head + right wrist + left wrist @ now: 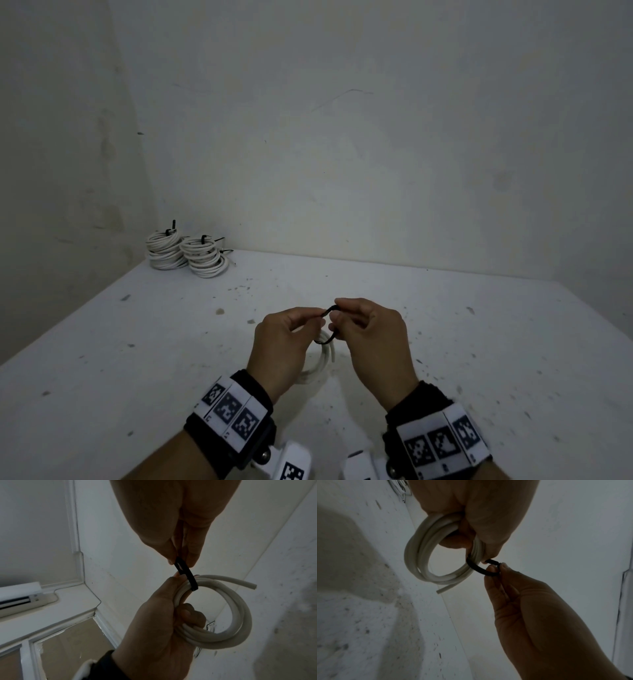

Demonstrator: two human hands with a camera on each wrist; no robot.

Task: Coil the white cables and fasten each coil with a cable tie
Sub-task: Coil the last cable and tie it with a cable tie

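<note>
Fastening step: left hand (281, 339) grips white coil (426, 555) above table (137, 342), right hand (370, 329) pinches black cable tie (186, 573) looped round it; next, thread tail, cinch tight

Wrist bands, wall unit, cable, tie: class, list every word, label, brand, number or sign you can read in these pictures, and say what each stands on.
No text can be read anywhere.
Left wrist band: black-and-white square code markers; tiny characters beneath, too small to read.
Right wrist band: the same markers, tiny marks beneath, unreadable.
White wall unit: a small mark, too blurred to read.
White cable coil and black cable tie: no print visible.
</note>
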